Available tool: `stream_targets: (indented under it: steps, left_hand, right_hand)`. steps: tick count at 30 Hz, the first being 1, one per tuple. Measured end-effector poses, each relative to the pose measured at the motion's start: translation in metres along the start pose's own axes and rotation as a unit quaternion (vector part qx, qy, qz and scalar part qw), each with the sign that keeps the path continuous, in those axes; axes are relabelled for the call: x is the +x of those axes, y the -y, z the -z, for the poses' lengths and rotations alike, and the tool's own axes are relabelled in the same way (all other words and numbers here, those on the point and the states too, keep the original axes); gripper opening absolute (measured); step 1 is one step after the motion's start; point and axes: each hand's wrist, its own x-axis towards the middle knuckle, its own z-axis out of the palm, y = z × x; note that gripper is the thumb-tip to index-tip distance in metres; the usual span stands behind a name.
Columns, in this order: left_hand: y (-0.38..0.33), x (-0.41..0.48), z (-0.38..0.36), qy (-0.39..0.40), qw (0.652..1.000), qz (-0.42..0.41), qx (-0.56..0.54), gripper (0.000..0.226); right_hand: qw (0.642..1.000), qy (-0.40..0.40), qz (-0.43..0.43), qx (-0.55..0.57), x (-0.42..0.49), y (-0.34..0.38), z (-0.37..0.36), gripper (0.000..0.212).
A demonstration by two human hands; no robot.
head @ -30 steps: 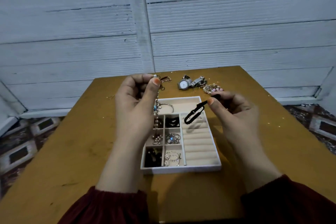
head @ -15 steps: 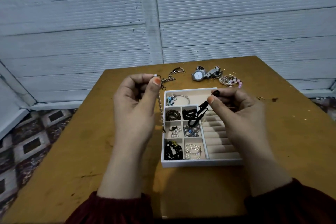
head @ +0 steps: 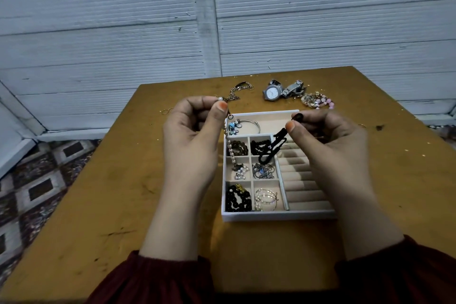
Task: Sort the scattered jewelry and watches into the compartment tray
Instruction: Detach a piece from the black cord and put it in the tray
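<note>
1. We see the tray (head: 278, 215) on the table (head: 98, 205), slightly toward 3 o'clock of centre.
2. Behind the tray, on the table: chain (head: 237, 91) at 11 o'clock, watch (head: 271, 92) at 12, bead pile (head: 317, 101) at 1.
3. Left hand (head: 195, 136) sits at the tray's 10 o'clock; the pearl strand (head: 230, 148) hangs from it over the left compartments.
4. Right hand (head: 328, 140) is over the tray's 2 o'clock corner; the cord loop (head: 274, 148) hangs from it above the tray's middle.

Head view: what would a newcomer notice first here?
Two raised hands at the centre: the left hand pinches a hanging string of white pearl beads, the right hand pinches a dangling black beaded strand, both above a white compartment tray part-filled with jewelry. Beyond the tray, a silver wristwatch with a white dial lies on the brown wooden table.
</note>
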Motion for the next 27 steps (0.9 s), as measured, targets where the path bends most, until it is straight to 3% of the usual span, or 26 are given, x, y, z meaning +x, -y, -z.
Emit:
stream_targets:
  steps: [10,27]
  left_hand:
    - [0.018,-0.002,0.002,0.017,0.995,0.087,0.053,0.001]
    - [0.035,-0.002,0.011,0.096,0.973,0.119,0.175,0.004]
  right_hand:
    - [1.000,0.001,0.014,-0.002,0.002,-0.005,0.001,0.018]
    - [0.999,0.008,0.028,-0.014,0.003,-0.007,0.003,0.017]
